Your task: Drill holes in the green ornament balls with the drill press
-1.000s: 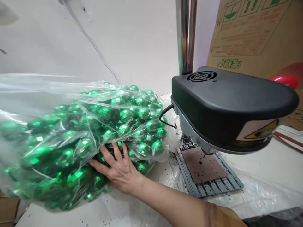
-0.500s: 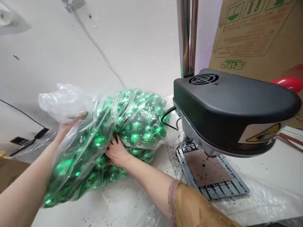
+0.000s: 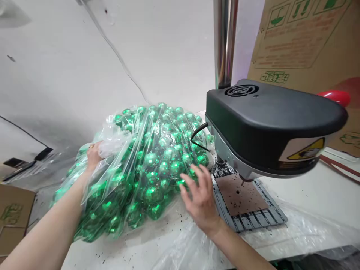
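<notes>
A large clear plastic bag (image 3: 140,131) full of shiny green faceted balls (image 3: 153,159) lies on the white table. My left hand (image 3: 94,153) is closed on the gathered film of the bag, at its left side. My right hand (image 3: 200,197) is raised at the bag's right end, fingers spread and holding nothing. Whether its fingertips touch the plastic I cannot tell. Just right of that hand stands a black bench drill press (image 3: 270,108) with its bit above a brown board (image 3: 239,193) on a grey slotted base (image 3: 253,221).
A steel column (image 3: 225,45) rises behind the drill head. Cardboard boxes stand at the back right (image 3: 295,48) and lower left (image 3: 14,213). Loose clear plastic sheeting (image 3: 317,225) covers the front right, and dark shavings lie scattered on the table (image 3: 135,251).
My right hand has left the middle of the bag and moved right, fingers spread. My left hand has moved right and slightly down with the gathered film, and the bag has spread out wider.
</notes>
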The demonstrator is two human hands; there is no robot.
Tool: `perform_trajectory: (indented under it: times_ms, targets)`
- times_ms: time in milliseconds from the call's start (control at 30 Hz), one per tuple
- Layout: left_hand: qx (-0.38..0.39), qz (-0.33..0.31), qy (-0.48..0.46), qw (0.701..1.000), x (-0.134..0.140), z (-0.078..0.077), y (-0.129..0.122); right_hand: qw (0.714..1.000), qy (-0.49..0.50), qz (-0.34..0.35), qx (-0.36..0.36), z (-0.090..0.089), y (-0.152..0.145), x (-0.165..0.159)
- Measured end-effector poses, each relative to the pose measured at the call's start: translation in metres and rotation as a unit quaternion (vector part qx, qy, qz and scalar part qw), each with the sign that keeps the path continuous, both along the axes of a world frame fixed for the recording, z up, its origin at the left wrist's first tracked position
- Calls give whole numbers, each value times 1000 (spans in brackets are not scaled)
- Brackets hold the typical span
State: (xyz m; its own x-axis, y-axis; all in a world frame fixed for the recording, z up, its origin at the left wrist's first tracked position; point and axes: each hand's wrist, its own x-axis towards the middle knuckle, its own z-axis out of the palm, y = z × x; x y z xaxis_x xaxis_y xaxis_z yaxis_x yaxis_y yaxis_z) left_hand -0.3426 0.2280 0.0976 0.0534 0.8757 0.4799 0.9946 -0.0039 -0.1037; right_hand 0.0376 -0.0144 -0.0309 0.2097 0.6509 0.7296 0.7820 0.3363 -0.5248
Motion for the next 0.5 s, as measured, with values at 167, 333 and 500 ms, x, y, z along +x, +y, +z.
perform_trajectory:
  times_ms: [167, 333, 500]
  targets:
    - [-23, 10, 8, 1000, -4, -6, -1, 990, 72, -19, -119, -19, 17, 8]
    - [-71, -11, 12, 997, -14, -13, -2, 994, 22, 37, -104, -6, 19, -38]
    - [-92, -33, 0, 995, -11, -10, 13, 992, -35, 70, -93, 10, 24, -79]
